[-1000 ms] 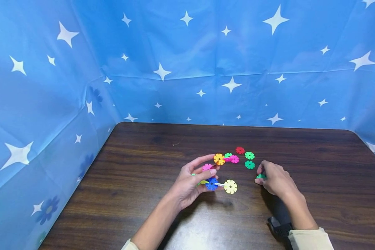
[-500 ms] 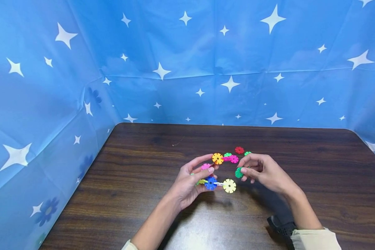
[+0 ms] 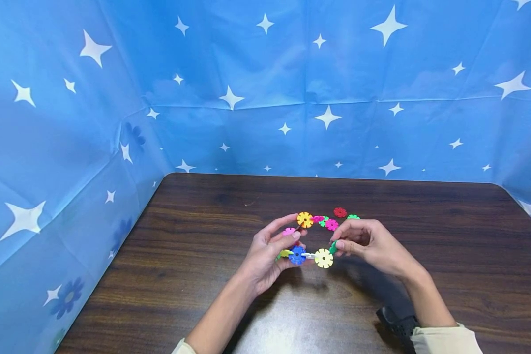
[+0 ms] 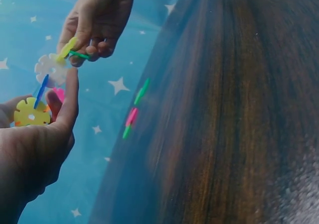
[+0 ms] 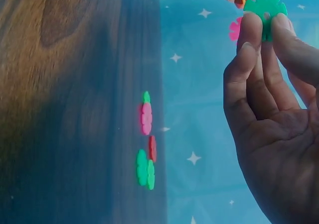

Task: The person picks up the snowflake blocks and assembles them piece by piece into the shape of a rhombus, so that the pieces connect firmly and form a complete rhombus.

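Observation:
My left hand [image 3: 265, 255] grips a curved chain of interlocking notched plastic discs. At the chain's upper end is an orange disc [image 3: 305, 220] with a pink one beyond it; a blue disc [image 3: 297, 255] and a white one lead to the pale yellow disc [image 3: 324, 258] at its lower end. My right hand [image 3: 376, 246] pinches a green disc [image 5: 265, 7] between thumb and index finger. In the head view that green disc stands nearly edge-on, right at the pale yellow disc's rim. The left wrist view also shows the green disc [image 4: 79, 55] close against the pale yellow one.
Loose discs lie on the dark wood table [image 3: 181, 236] behind the hands: a red disc [image 3: 339, 212], a pink disc [image 3: 332, 224] and several green ones, partly hidden. A black strap-like object [image 3: 398, 322] is by the right sleeve. Blue star-patterned cloth [image 3: 265, 73] encloses the table.
My right hand has picked up the green disc from the table and brought it left to the chain's pale yellow end, turning it edge-on. The left hand has raised the chain slightly.

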Demonstrator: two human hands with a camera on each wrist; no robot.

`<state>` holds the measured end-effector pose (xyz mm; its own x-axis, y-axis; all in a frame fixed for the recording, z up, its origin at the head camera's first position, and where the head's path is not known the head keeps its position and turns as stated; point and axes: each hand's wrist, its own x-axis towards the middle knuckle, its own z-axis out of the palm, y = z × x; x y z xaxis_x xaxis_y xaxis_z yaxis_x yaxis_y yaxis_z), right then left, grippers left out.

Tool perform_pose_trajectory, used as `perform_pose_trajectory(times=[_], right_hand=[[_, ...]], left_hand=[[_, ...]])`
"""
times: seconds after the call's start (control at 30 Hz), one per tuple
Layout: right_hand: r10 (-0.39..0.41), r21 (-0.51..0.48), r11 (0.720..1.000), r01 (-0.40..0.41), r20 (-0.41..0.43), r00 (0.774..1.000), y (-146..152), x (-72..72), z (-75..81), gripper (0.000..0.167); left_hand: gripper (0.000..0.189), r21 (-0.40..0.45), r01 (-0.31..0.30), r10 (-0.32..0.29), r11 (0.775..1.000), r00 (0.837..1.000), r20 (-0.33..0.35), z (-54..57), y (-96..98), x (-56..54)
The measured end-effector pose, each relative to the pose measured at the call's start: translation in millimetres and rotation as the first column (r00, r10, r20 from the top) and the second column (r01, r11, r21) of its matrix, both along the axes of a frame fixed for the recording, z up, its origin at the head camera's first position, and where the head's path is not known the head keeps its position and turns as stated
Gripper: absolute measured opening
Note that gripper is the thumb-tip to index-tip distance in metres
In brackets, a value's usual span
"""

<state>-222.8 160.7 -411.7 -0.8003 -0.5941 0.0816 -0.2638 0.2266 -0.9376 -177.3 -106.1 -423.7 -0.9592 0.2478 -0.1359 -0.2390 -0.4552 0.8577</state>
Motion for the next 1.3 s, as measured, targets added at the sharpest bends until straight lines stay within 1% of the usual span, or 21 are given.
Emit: perform_pose_trajectory(times=[0.07,0.27,0.33,0.43,0.53,0.67,0.77,0.93,1.03,1.13,1.2,1.3], right_hand=[[-0.003,-0.011,1.0,0.003,0.005,1.0,-1.7,0.8,0.6,0.012],[-0.034,-0.036,0.999,0.032,-0.051,0.998,-3.5,1.7,2.6,0.008],[-0.04,-0.044,0.998,0.038,-0.053,0.998,-4.3,2.3,3.3,0.008],[-0.049,-0.04,0.998,0.047,-0.059,0.997,-7.2,3.7,3.9,0.009],[-0.072,-0.017,0.997,0.07,-0.088,0.994,-11.0,5.0,3.5,0.011],[-0.113,0.011,0.993,0.115,-0.141,0.984,-16.3,6.3,2.5,0.013],[-0.137,0.014,0.99,0.142,-0.164,0.977,-20.8,7.3,1.8,0.013],[-0.157,-0.022,0.987,0.156,-0.215,0.964,-29.5,8.8,0.8,0.017],[-0.166,-0.007,0.985,0.17,-0.261,0.951,-34.5,11.3,1.7,0.02],[-0.169,0.045,0.981,0.189,-0.285,0.944,-37.7,13.6,3.2,0.023],[-0.154,0.072,0.981,0.18,-0.28,0.948,-38.2,14.4,3.7,0.026],[-0.116,0.092,0.986,0.142,-0.249,0.962,-37.8,15.8,4.9,0.032]], left_hand=[[0.051,0.006,-0.006,0.006,1.0,1.0,0.006,0.7,-0.6,-0.4],[0.053,0.018,-0.038,0.038,0.999,0.999,0.005,1.8,-2.3,-2.0],[0.054,0.025,-0.041,0.041,0.999,0.999,0.008,1.5,-2.2,-2.4],[0.054,0.024,-0.048,0.047,0.999,0.999,0.017,1.0,-1.7,-2.4],[0.053,0.023,-0.063,0.063,0.998,0.998,0.027,1.0,-1.2,-2.1],[0.052,0.03,-0.1,0.099,0.995,0.994,0.036,0.9,-1.5,-2.9],[0.051,0.041,-0.134,0.133,0.99,0.99,0.044,0.5,-2.6,-4.1],[0.049,0.062,-0.177,0.174,0.982,0.983,0.058,0.5,-4.5,-4.5],[0.048,0.068,-0.186,0.182,0.98,0.981,0.059,0.6,-4.5,-4.1],[0.049,0.067,-0.197,0.193,0.978,0.979,0.061,0.7,-4.5,-4.1],[0.049,0.065,-0.206,0.203,0.976,0.977,0.059,1.2,-4.5,-3.8],[0.049,0.066,-0.219,0.215,0.974,0.975,0.061,1.9,-4.2,-3.2]])
